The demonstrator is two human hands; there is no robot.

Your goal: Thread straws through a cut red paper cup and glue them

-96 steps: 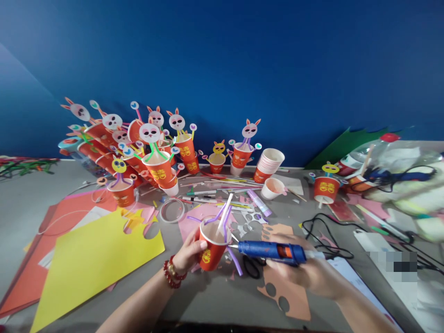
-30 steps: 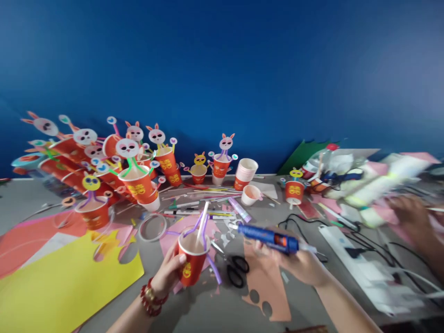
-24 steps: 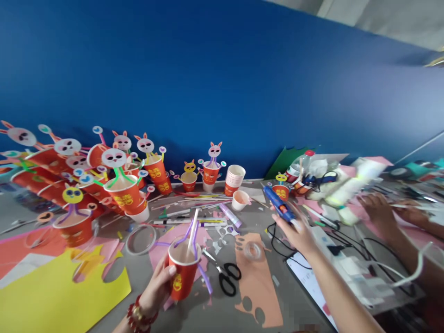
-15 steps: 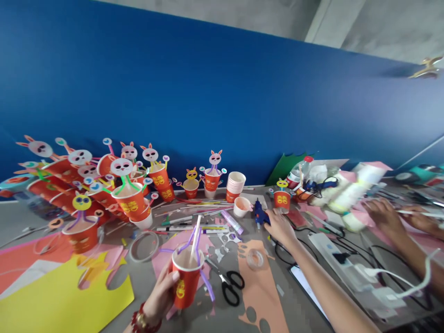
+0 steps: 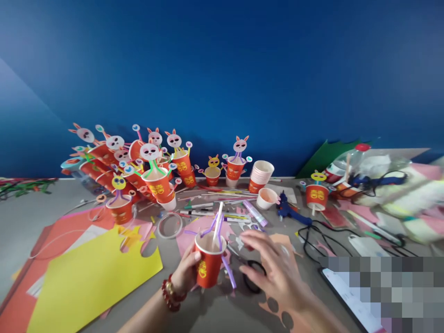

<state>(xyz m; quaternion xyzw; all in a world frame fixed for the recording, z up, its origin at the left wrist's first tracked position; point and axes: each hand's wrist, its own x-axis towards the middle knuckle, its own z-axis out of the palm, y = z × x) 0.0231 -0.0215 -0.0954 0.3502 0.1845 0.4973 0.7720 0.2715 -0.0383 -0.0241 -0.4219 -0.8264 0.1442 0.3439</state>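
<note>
My left hand (image 5: pixel 187 270) is wrapped round a red paper cup (image 5: pixel 209 266) with yellow lettering. Purple pipe cleaners (image 5: pixel 228 272) poke out of the cup and hang over its side, and a white straw-like stick (image 5: pixel 218 224) leans up out of its mouth. To the right of the cup, my right hand (image 5: pixel 270 266) hovers with fingers apart and nothing in them. Beneath it lie black-handled scissors (image 5: pixel 252 283), partly hidden by the fingers. A blue glue gun (image 5: pixel 291 212) rests on the table farther back.
Red cups with paper animal heads (image 5: pixel 156 182) crowd the back left. A cup stack (image 5: pixel 261 175) and a small cup (image 5: pixel 267 198) stand behind. Yellow paper (image 5: pixel 100 277) lies at left, a tape roll (image 5: pixel 169 225) in the middle, cables (image 5: pixel 312 236) and a phone (image 5: pixel 347 296) at right.
My right hand has left the glue gun and come back beside the cup, above the scissors. My left hand still holds the cup. The view has turned to the right.
</note>
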